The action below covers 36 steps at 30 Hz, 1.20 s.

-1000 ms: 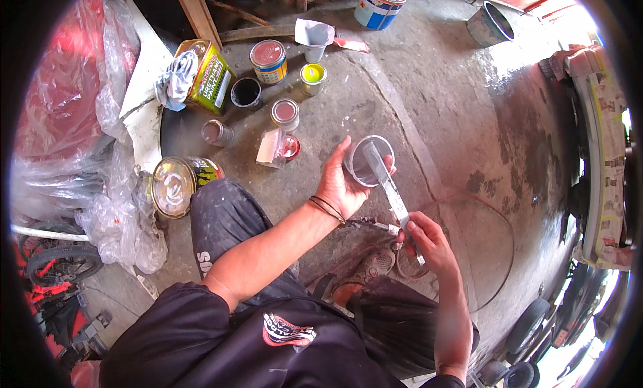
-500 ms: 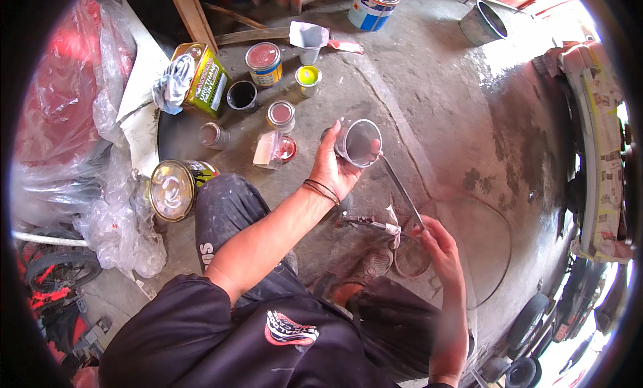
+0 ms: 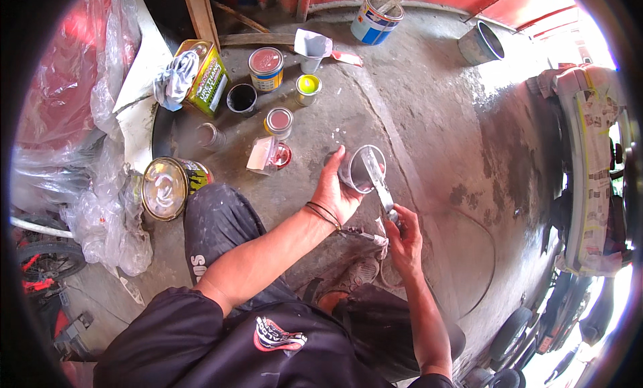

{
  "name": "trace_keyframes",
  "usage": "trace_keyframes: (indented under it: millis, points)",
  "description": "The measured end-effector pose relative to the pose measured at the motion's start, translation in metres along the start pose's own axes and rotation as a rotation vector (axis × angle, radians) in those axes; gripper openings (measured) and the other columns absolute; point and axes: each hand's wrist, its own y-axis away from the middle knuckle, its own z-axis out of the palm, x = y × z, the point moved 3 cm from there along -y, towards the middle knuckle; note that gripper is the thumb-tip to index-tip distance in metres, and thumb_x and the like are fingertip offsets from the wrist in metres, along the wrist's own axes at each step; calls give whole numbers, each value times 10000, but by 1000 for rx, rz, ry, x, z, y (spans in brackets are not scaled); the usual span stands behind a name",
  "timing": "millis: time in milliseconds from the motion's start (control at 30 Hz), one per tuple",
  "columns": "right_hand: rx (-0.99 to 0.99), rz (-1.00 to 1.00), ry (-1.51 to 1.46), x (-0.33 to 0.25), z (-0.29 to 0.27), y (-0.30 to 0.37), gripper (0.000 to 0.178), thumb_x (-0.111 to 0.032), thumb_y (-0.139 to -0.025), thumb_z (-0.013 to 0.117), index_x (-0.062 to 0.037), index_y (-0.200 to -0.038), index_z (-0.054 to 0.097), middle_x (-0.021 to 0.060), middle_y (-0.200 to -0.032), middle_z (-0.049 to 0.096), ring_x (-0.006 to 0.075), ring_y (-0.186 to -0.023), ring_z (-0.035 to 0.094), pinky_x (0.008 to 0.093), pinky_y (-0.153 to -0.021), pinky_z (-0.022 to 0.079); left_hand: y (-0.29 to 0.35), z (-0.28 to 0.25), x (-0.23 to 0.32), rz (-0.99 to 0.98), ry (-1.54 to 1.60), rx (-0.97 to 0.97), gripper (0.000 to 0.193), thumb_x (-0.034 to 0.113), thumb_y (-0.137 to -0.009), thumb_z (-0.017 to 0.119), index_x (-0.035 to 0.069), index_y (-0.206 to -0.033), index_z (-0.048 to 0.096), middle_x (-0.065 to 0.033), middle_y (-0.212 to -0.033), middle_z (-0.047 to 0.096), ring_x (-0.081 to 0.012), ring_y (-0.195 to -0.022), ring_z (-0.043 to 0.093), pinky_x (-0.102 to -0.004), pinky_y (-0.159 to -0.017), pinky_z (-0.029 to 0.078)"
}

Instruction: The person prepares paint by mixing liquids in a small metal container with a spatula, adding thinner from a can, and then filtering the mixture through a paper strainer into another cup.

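My left hand (image 3: pixel 333 195) is closed round a clear plastic cup (image 3: pixel 352 172), which is tilted so its mouth faces up at me. Its inside looks grey; how much it holds is hard to tell. In my right hand (image 3: pixel 406 244) is a flat, whitish-smeared stirring stick (image 3: pixel 380 188), gripped near its lower end. The far end of the stick reaches in over the cup's mouth. Left of the cup, on the floor, are a pinkish-lidded small can (image 3: pixel 278 120) and a little red tub (image 3: pixel 282 155) with a pale folded card (image 3: pixel 261 153) against it.
Farther off stand a yellow-green can (image 3: pixel 308 86), a dark-filled cup (image 3: pixel 242 98), a larger lidded can (image 3: pixel 266 68) and a rectangular tin (image 3: pixel 207 80) with a rag. A round tin (image 3: pixel 165 189) sits beside my knee. A hose (image 3: pixel 492 254) curls over the floor at right.
My right hand has come up and left, bringing the stick from beside the cup to over its mouth. The cup has shifted slightly down and right.
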Motion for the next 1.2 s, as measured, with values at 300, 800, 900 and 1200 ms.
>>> trace_keyframes:
  millis: [300, 800, 900, 1200]
  points:
    - [-15, 121, 152, -8, -34, 27, 429, -44, -1012, 770, -84, -1431, 688, -2, -1103, 691, 95, -903, 564, 285, -830, 503, -18, -6, 28, 119, -32, 57, 528, 432, -1081, 704, 5, -1389, 664, -222, -1345, 740, -426, -1220, 738, -556, -1124, 599]
    - [-92, -379, 1323, -201, -73, -21, 410, -42, -930, 698, -159, -1323, 707, 50, -1016, 724, 293, -856, 758, 444, -701, 604, -47, 13, -11, 15, 0, 109, 495, 431, -939, 834, 93, -1242, 639, -115, -1129, 746, -315, -981, 783, -525, -901, 672]
    - [-132, -260, 1465, -210, -58, -11, 366, -85, -953, 680, -156, -1311, 697, 58, -1038, 737, 321, -832, 766, 457, -705, 616, -52, 13, -18, 2, 74, 151, 494, 420, -940, 835, 71, -1229, 637, -122, -1104, 744, -316, -949, 777, -482, -871, 688]
    - [-352, 53, 1235, -216, -48, -32, 190, -107, -1008, 603, -92, -1170, 701, 175, -1001, 767, 450, -878, 763, 555, -761, 614, -62, -8, -29, -28, 48, 219, 463, 460, -964, 812, 125, -1228, 632, -108, -1093, 741, -303, -877, 770, -509, -768, 680]
